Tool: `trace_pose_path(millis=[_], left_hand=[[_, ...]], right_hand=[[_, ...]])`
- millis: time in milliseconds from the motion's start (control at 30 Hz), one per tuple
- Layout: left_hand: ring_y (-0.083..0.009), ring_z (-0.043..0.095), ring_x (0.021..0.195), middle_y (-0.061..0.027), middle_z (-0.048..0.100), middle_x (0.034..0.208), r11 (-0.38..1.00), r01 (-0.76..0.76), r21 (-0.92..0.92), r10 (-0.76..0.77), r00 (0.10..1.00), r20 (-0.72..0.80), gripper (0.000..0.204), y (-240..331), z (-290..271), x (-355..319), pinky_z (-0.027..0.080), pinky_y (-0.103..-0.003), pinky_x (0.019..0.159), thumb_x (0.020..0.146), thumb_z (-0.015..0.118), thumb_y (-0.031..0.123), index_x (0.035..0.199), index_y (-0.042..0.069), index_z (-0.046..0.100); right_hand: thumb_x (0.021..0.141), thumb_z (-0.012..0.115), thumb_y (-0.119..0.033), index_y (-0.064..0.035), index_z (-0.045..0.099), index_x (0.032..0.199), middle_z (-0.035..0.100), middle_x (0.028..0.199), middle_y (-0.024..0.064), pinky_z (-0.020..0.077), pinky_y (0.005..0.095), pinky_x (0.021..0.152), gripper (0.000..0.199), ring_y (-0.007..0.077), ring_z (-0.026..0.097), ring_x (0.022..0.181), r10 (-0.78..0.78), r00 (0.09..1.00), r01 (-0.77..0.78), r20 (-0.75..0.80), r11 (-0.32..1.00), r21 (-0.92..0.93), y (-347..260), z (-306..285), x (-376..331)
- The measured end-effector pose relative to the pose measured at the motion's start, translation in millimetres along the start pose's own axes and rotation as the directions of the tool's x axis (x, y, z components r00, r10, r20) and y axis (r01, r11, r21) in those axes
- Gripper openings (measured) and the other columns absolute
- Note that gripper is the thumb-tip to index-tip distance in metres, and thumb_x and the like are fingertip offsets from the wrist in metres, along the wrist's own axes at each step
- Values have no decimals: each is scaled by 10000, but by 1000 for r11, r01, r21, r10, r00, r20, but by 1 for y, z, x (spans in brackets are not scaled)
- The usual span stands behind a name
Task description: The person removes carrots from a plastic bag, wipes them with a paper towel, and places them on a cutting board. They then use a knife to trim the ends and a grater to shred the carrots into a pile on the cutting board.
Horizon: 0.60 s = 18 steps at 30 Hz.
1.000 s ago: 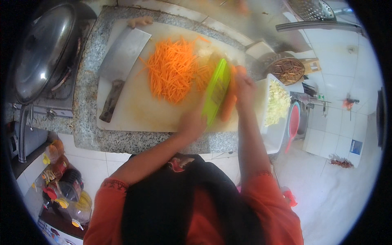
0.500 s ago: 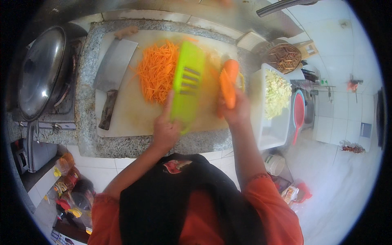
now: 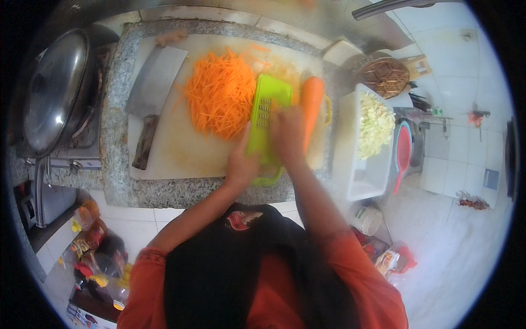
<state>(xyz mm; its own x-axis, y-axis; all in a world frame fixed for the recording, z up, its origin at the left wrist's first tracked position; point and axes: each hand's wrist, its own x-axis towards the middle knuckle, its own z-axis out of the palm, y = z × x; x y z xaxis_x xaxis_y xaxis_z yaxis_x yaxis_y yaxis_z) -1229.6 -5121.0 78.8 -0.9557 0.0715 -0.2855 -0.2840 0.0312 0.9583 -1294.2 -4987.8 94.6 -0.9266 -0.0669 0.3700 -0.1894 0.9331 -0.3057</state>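
My left hand [image 3: 241, 164] is closed on the lower end of a green grater [image 3: 268, 88], which rests tilted on a white cutting board [image 3: 181, 159]. My right hand [image 3: 289, 131], blurred, presses over the grater's teeth with its fingers closed round a piece of carrot, mostly hidden; a little orange shows at the fingertips. A heap of shredded carrot [image 3: 219, 93] touches the grater's left side. Right of it lies a whole peeled carrot [image 3: 313, 104], partly behind my right hand. A cleaver [image 3: 157, 82] with a dark handle lies at the board's left.
A white tub [image 3: 364, 183] with shredded pale green vegetable [image 3: 375, 126] stands right of the board. Farther right is a red strainer [image 3: 404, 148]. A lidded pan [image 3: 57, 93] sits on the stove at left. Several bottles [image 3: 90, 236] stand below at lower left.
My right hand has moved left with the carrot piece, from beside the whole carrot onto the grater. The grater has come down from a raised tilt and shifted right, away from the heap.
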Motion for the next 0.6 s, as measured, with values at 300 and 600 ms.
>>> trace_pose_path(millis=[300, 600], left_hand=[[-169, 615, 909, -149, 634, 1119, 952, -51, -301, 2, 987, -159, 717, 7, 6, 40, 502, -323, 810, 796, 531, -24, 1463, 40, 275], [-277, 622, 1006, -211, 625, 1122, 973, 124, -197, -122, 992, 21, 656, 11, 14, 9, 483, -350, 846, 836, 563, 36, 1443, 37, 312]], right_hand=[[794, 623, -168, -38, 605, 749, 559, 860, 162, 462, 470, 676, 139, 353, 543, 827, 128, 991, -129, -49, 992, -11, -9, 32, 66], [826, 589, -162, -21, 633, 746, 579, 830, 200, 446, 452, 705, 169, 357, 555, 778, 101, 995, -101, -4, 995, -14, 22, 22, 58]])
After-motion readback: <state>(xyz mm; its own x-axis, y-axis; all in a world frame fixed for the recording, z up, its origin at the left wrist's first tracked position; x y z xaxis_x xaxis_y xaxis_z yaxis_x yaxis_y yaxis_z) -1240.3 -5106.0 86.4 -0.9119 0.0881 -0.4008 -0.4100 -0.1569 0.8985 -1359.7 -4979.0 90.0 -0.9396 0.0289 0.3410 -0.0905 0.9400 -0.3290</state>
